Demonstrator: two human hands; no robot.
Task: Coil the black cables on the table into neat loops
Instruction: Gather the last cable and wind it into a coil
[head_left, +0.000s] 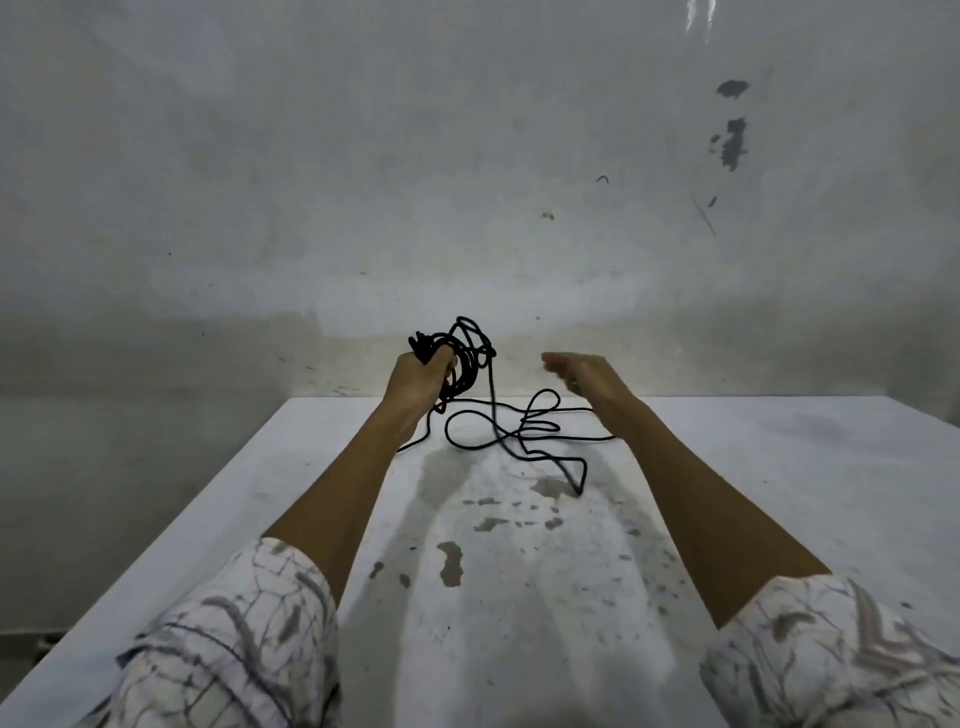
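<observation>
Stained grey plaster filled the background, a wall with dark chipped patches high on the right, and against it stood a white table whose top was marked with grey blotches and specks toward the middle. Both forearms reached out over the table from rolled-up sleeves of pale cloth printed with grey lines. The left hand was raised above the far part of the table, its fingers curled tightly round a bundle of black cable; several uneven loops of it stood up and hung down beside the fist, looking more tangled than tidy. From that bundle one strand dropped down to the tabletop, where the loose cable lay in slack, crossing curves between the two forearms, with one narrow bend reaching nearer the person and ending close to a grey blotch. Another strand trailed out from under the left wrist. The right hand hovered apart from the bundle, above the loose cable, fingers loosely extended toward the left and holding nothing; motion blur softened its fingertips, so their exact pose could not be told.
</observation>
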